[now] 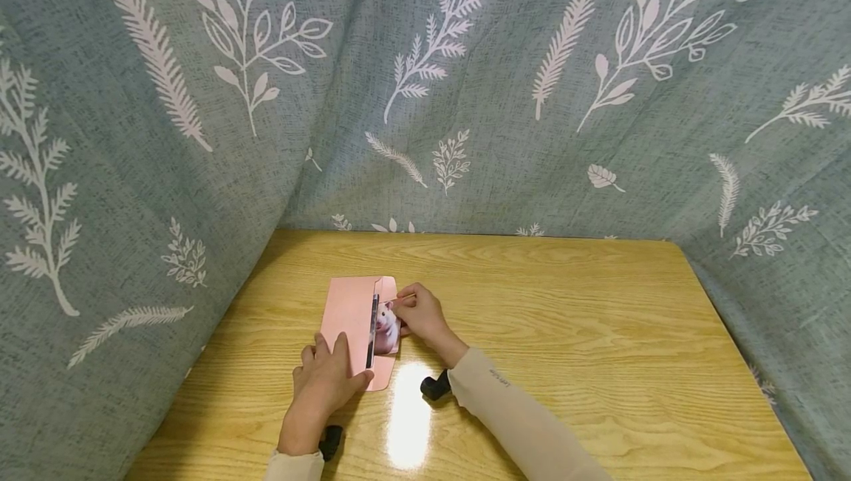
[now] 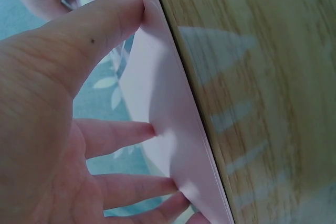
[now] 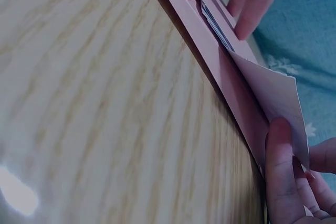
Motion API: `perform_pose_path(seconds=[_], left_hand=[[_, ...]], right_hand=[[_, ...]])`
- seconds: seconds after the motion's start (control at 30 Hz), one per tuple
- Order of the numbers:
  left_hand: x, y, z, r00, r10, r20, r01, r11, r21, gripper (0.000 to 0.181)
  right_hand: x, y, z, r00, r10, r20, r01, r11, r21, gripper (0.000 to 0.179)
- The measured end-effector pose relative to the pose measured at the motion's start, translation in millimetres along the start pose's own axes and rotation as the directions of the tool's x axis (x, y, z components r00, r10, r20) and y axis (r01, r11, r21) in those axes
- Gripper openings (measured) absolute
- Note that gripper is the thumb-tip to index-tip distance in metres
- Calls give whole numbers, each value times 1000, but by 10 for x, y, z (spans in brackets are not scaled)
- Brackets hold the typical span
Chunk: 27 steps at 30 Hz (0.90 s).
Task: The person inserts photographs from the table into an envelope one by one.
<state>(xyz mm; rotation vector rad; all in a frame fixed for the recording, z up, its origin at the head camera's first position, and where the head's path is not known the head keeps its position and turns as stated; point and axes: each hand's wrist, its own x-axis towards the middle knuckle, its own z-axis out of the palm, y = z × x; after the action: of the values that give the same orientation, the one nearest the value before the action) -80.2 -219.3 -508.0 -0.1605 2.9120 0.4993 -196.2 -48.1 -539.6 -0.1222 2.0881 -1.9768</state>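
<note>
A pink envelope point(image 1: 347, 296) lies on the wooden table with its flap side to the right. My left hand point(image 1: 322, 377) rests on it, fingers spread; in the left wrist view the thumb point(image 2: 123, 11) presses near the envelope's edge. With my right hand point(image 1: 423, 318) I pinch a photo card point(image 1: 387, 337) of a white, furry animal at the opening. The right wrist view shows the card's pale back point(image 3: 278, 95), bent up between thumb and fingers. Dark edges of other cards point(image 3: 216, 27) show in the opening. How deep they go is hidden.
The wooden table point(image 1: 565, 318) stretches to the right, with a bright glare near the front. Grey-green leaf-patterned cloth point(image 1: 505, 82) hangs behind and at the sides. Black devices point(image 1: 435, 386) sit at both wrists.
</note>
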Motion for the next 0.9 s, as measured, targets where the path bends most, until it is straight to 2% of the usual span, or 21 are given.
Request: perform_pose_path(seconds=[0.23, 0.57, 0.9], left_hand=[[-1, 0, 3, 1000, 2, -5, -2, 1000, 3, 86], [3, 1, 25, 1000, 4, -6, -4, 1000, 4, 87], [7, 5, 13, 1000, -2, -1, 2, 1000, -10, 88]], right_hand=[[-12, -9, 48, 1000, -8, 9, 8, 1000, -21, 22], [-90, -28, -14, 999, -40, 18, 41, 991, -123, 25], [-223, 23, -162, 999, -2, 52, 2, 1000, -14, 25]])
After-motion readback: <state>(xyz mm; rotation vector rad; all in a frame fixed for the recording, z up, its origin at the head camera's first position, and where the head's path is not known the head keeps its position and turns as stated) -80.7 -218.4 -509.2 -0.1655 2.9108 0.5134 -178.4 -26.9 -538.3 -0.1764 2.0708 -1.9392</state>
